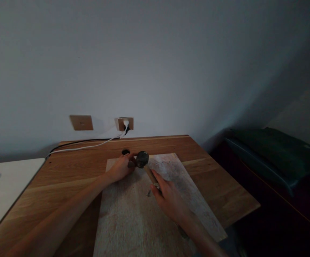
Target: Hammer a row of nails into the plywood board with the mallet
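Only partly visible, hammer handle (pixel 150 174)

Dim, cool light dulls the scene; the wall (pixel 155 71) is palest around its middle and darkens toward the corners. Soft diagonal shading crosses it at right, where a green-topped object (pixel 267 146) sinks toward black. Fine detail on the hammer (pixel 143 159) looks smeared. Wide-angle distortion stretches the near desk (pixel 219 178) edges.

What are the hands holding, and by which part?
The right hand grips a hammer-like tool by its handle. The left hand is beside the tool's head; whether it holds anything cannot be told.
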`<state>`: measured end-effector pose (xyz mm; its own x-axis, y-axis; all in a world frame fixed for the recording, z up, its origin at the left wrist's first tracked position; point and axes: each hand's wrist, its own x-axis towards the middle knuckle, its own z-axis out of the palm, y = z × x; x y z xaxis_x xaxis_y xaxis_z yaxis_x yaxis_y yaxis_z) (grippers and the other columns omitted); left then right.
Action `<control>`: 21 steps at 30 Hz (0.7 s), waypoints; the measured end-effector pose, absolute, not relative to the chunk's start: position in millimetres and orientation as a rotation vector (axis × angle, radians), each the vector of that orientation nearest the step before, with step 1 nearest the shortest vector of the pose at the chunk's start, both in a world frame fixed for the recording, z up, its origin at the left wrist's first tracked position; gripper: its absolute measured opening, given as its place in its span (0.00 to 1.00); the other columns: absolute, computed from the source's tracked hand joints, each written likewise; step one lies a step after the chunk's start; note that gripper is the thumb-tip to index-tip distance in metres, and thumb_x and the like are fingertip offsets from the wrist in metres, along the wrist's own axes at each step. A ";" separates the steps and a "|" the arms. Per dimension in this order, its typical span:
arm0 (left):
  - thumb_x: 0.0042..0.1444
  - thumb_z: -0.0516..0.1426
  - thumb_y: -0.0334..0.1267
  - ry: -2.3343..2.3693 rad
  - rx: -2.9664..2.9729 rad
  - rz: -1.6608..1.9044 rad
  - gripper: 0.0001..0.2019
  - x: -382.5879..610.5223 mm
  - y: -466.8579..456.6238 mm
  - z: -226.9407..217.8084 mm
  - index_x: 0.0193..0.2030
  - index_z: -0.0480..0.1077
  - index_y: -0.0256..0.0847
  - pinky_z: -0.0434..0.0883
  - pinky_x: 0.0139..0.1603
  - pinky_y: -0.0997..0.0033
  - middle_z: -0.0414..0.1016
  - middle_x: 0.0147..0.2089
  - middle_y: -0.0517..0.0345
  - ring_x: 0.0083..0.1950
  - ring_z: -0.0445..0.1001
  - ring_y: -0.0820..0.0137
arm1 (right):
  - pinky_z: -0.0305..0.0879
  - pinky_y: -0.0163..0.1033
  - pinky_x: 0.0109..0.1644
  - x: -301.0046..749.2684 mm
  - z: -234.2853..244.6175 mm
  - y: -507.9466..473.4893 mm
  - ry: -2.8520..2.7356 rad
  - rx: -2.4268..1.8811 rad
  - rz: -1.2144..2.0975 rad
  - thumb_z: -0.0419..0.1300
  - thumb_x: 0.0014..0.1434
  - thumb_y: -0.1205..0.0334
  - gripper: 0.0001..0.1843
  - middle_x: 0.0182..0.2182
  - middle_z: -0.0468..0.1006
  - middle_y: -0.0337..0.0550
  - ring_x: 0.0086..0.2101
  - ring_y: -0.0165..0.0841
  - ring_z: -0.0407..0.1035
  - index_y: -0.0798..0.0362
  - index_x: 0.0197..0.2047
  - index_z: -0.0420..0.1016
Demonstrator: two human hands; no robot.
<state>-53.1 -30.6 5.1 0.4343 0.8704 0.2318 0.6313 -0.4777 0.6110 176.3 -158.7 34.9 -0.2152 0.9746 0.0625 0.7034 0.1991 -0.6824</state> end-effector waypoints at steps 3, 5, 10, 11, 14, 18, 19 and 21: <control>0.52 0.62 0.26 1.275 2.249 0.736 0.26 -52.4 -30.8 5.2 0.59 0.73 0.42 0.75 0.58 0.58 0.85 0.48 0.51 0.53 0.82 0.55 | 0.75 0.53 0.54 176.5 31.9 -159.3 -1.998 -1.537 0.713 0.51 0.71 0.61 0.31 0.50 0.85 0.56 0.48 0.46 0.80 0.55 0.75 0.63; 0.52 0.61 0.26 1.254 2.237 0.739 0.26 -52.1 -31.3 5.3 0.59 0.73 0.42 0.75 0.56 0.59 0.85 0.48 0.51 0.52 0.83 0.56 | 0.75 0.53 0.55 176.7 30.4 -160.0 -1.994 -1.531 0.698 0.51 0.71 0.61 0.31 0.50 0.85 0.54 0.49 0.45 0.80 0.52 0.75 0.63; 0.52 0.60 0.26 1.207 2.233 0.725 0.19 -52.9 -30.9 2.8 0.52 0.73 0.42 0.76 0.53 0.61 0.83 0.44 0.53 0.48 0.82 0.59 | 0.75 0.53 0.54 183.3 32.7 -162.8 -2.002 -1.584 0.696 0.52 0.70 0.60 0.31 0.48 0.86 0.54 0.48 0.46 0.80 0.52 0.75 0.64; 0.52 0.61 0.27 1.220 2.254 0.740 0.18 -52.8 -31.4 2.4 0.50 0.73 0.42 0.76 0.55 0.61 0.82 0.45 0.53 0.49 0.81 0.58 | 0.75 0.53 0.53 187.4 33.8 -164.3 -1.994 -1.593 0.695 0.53 0.70 0.60 0.31 0.47 0.86 0.54 0.47 0.47 0.80 0.53 0.74 0.65; 0.53 0.62 0.30 1.232 2.382 0.810 0.18 -47.9 -39.5 4.0 0.51 0.72 0.41 0.75 0.58 0.58 0.76 0.54 0.48 0.54 0.78 0.57 | 0.76 0.53 0.50 206.9 35.6 -172.4 -1.942 -1.603 0.683 0.52 0.70 0.58 0.31 0.44 0.87 0.53 0.42 0.47 0.81 0.54 0.73 0.67; 0.58 0.62 0.30 0.880 2.761 0.660 0.17 -25.9 -68.4 16.4 0.54 0.73 0.41 0.73 0.61 0.55 0.76 0.55 0.48 0.57 0.75 0.56 | 0.75 0.53 0.56 242.3 29.2 -189.9 -1.890 -1.677 0.674 0.51 0.71 0.55 0.31 0.54 0.85 0.55 0.51 0.48 0.81 0.54 0.74 0.66; 0.60 0.62 0.31 0.766 2.839 0.581 0.15 -18.2 -76.9 20.6 0.54 0.74 0.41 0.72 0.62 0.55 0.77 0.52 0.49 0.56 0.76 0.57 | 0.74 0.54 0.59 250.2 26.1 -194.6 -1.892 -1.697 0.669 0.51 0.72 0.53 0.32 0.57 0.83 0.56 0.55 0.48 0.79 0.53 0.74 0.65; 0.63 0.60 0.32 0.635 2.948 0.474 0.11 -1.9 -91.8 28.4 0.52 0.74 0.41 0.72 0.61 0.55 0.80 0.49 0.51 0.54 0.78 0.57 | 0.71 0.55 0.63 262.0 19.4 -202.7 -1.880 -1.731 0.657 0.50 0.72 0.51 0.32 0.61 0.81 0.56 0.60 0.49 0.76 0.52 0.75 0.65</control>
